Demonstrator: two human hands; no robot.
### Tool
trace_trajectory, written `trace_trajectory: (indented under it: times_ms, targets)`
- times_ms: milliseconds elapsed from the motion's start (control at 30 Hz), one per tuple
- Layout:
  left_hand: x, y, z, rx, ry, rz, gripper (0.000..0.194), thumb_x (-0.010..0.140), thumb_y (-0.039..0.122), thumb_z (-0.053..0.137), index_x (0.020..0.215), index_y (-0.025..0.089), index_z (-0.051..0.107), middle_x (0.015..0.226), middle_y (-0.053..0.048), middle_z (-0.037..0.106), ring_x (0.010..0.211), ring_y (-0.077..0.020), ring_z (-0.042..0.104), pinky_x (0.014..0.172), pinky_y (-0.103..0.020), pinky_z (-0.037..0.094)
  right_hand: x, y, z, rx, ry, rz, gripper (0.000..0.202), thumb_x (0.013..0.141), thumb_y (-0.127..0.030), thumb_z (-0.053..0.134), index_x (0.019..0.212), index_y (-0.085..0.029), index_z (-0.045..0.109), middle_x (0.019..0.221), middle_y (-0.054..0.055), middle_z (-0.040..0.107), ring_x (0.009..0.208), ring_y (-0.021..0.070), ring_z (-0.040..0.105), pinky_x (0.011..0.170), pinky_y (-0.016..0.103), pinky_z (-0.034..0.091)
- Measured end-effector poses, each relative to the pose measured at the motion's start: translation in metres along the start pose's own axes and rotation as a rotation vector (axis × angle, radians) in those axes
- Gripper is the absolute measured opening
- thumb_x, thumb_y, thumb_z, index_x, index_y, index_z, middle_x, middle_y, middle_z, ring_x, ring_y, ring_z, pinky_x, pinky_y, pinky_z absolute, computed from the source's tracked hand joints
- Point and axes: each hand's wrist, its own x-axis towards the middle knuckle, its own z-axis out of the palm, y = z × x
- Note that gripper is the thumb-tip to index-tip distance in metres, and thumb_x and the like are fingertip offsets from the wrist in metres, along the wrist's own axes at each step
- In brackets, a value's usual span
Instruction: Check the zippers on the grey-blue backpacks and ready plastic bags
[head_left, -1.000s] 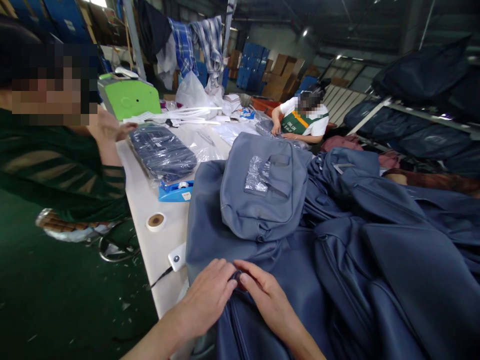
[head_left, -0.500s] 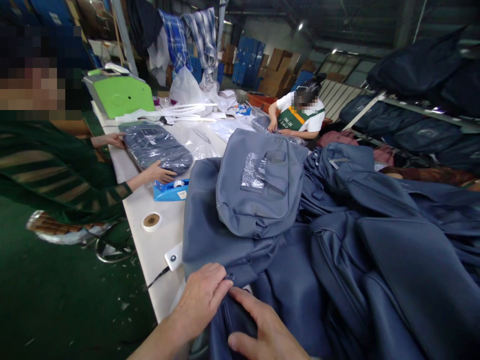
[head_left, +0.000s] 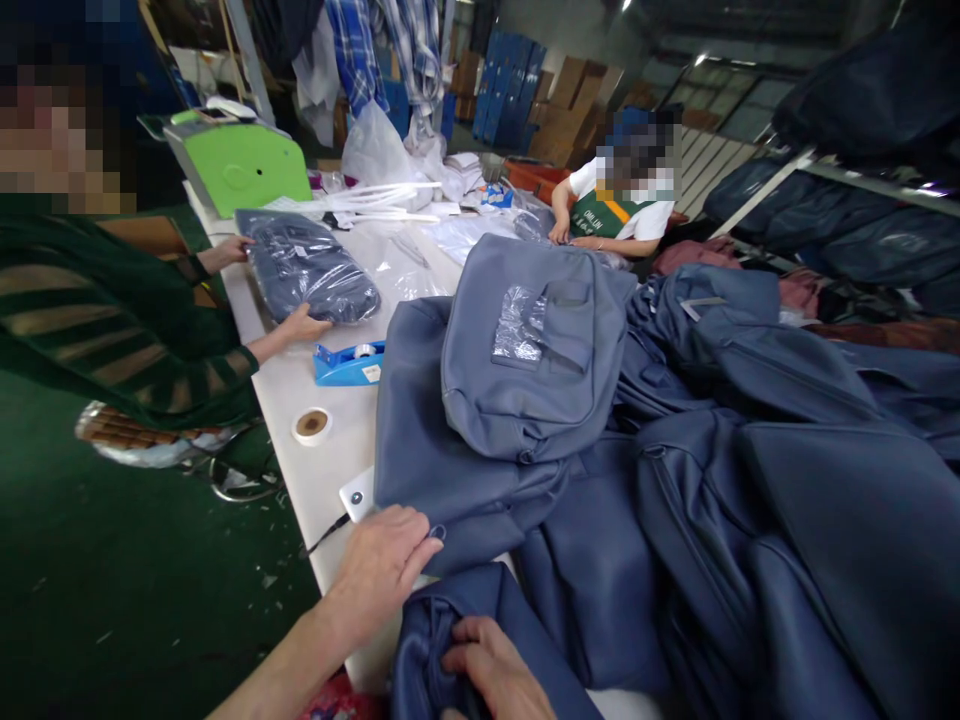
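Observation:
My left hand (head_left: 384, 558) is closed at the lower left corner of a large blue-grey bag (head_left: 416, 410), beside a small ring on its edge. Its fingertips are hidden behind the hand. Nearer to me, my right hand (head_left: 499, 665) has curled fingers at the open edge of a navy bag (head_left: 536, 640). Part of that hand is cut off by the bottom of the view. A smaller grey backpack (head_left: 487, 390) with a clear plastic packet (head_left: 519, 325) and a carry handle lies on top of the large bag.
More navy bags (head_left: 847, 530) are heaped on the right. On the white table (head_left: 289, 480) are a tape roll (head_left: 311, 426), a blue tape dispenser (head_left: 349, 364) and a green machine (head_left: 236, 165). A co-worker at left handles a plastic-wrapped bag (head_left: 311, 265); another person (head_left: 615, 215) works behind.
My right hand has moved down towards me, away from my left, and the navy bag's edge has come with it. My left hand has shifted slightly left. The view has tilted a little.

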Motion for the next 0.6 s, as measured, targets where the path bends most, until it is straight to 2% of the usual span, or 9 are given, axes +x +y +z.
trace_trajectory:
  times_ms: [100, 200, 267, 333, 400, 467, 533, 600]
  targets:
    - [-0.001, 0.002, -0.003, 0.097, -0.053, 0.000, 0.029, 0.101, 0.029, 0.045, 0.076, 0.019, 0.055, 0.076, -0.005, 0.062, 0.074, -0.0238, 0.058, 0.065, -0.035, 0.035, 0.000, -0.014, -0.008, -0.017, 0.025, -0.021, 0.036, 0.096, -0.046, 0.044, 0.107, -0.021, 0.068, 0.123, 0.013, 0.063, 0.111, 0.0232, 0.064, 0.096, 0.030, 0.051]
    - [-0.002, 0.004, -0.001, 0.095, -0.078, -0.032, 0.029, 0.101, 0.029, 0.046, 0.075, 0.019, 0.056, 0.076, -0.005, 0.063, 0.074, -0.0237, 0.060, 0.065, -0.034, 0.036, 0.005, -0.030, -0.021, -0.118, 0.064, 0.002, 0.040, 0.101, -0.042, 0.032, 0.102, -0.021, 0.066, 0.110, 0.011, 0.069, 0.099, 0.0219, 0.069, 0.089, 0.029, 0.052]
    - [-0.005, 0.006, 0.005, 0.032, -0.073, -0.069, 0.030, 0.101, 0.030, 0.044, 0.075, 0.019, 0.055, 0.076, -0.004, 0.063, 0.074, -0.0226, 0.060, 0.066, -0.033, 0.036, 0.015, -0.042, -0.028, -0.238, 0.144, 0.050, 0.033, 0.100, -0.035, 0.037, 0.099, -0.019, 0.066, 0.101, 0.012, 0.072, 0.093, 0.0252, 0.070, 0.084, 0.032, 0.053]
    - [-0.010, 0.009, 0.014, -0.046, -0.054, -0.105, 0.031, 0.101, 0.030, 0.043, 0.074, 0.019, 0.053, 0.075, -0.004, 0.062, 0.073, -0.0216, 0.060, 0.065, -0.032, 0.037, 0.028, -0.057, -0.031, -0.355, 0.145, 0.140, 0.028, 0.096, -0.024, 0.041, 0.096, -0.016, 0.067, 0.095, 0.015, 0.073, 0.091, 0.0297, 0.071, 0.081, 0.036, 0.054]
    - [-0.017, 0.011, 0.025, -0.135, -0.009, -0.152, 0.032, 0.102, 0.030, 0.040, 0.073, 0.020, 0.050, 0.075, -0.003, 0.061, 0.071, -0.0207, 0.060, 0.065, -0.031, 0.038, 0.039, -0.071, -0.029, -0.456, 0.044, 0.285, 0.030, 0.090, -0.009, 0.041, 0.104, -0.011, 0.067, 0.102, 0.019, 0.073, 0.097, 0.0328, 0.070, 0.085, 0.039, 0.054]
    - [-0.027, 0.013, 0.035, -0.247, 0.046, -0.206, 0.035, 0.102, 0.032, 0.037, 0.071, 0.021, 0.047, 0.074, -0.003, 0.060, 0.070, -0.0196, 0.059, 0.064, -0.030, 0.038, 0.048, -0.079, -0.024, -0.510, -0.087, 0.401, 0.045, 0.083, 0.002, 0.041, 0.122, -0.006, 0.061, 0.122, 0.023, 0.067, 0.112, 0.0343, 0.065, 0.095, 0.041, 0.051]
    - [-0.037, 0.014, 0.044, -0.365, 0.085, -0.246, 0.037, 0.102, 0.036, 0.034, 0.071, 0.021, 0.046, 0.073, -0.002, 0.059, 0.069, -0.0189, 0.058, 0.064, -0.029, 0.038, 0.053, -0.077, -0.022, -0.460, -0.125, 0.413, 0.051, 0.081, 0.004, 0.040, 0.128, -0.004, 0.056, 0.132, 0.024, 0.061, 0.121, 0.0330, 0.061, 0.102, 0.042, 0.046]
    - [-0.046, 0.015, 0.051, -0.463, 0.095, -0.275, 0.038, 0.102, 0.040, 0.034, 0.072, 0.021, 0.045, 0.074, -0.002, 0.059, 0.070, -0.0187, 0.058, 0.065, -0.028, 0.039, 0.057, -0.065, -0.023, -0.297, -0.065, 0.359, 0.041, 0.087, 0.000, 0.037, 0.119, -0.008, 0.060, 0.120, 0.019, 0.069, 0.113, 0.0275, 0.065, 0.098, 0.037, 0.048]
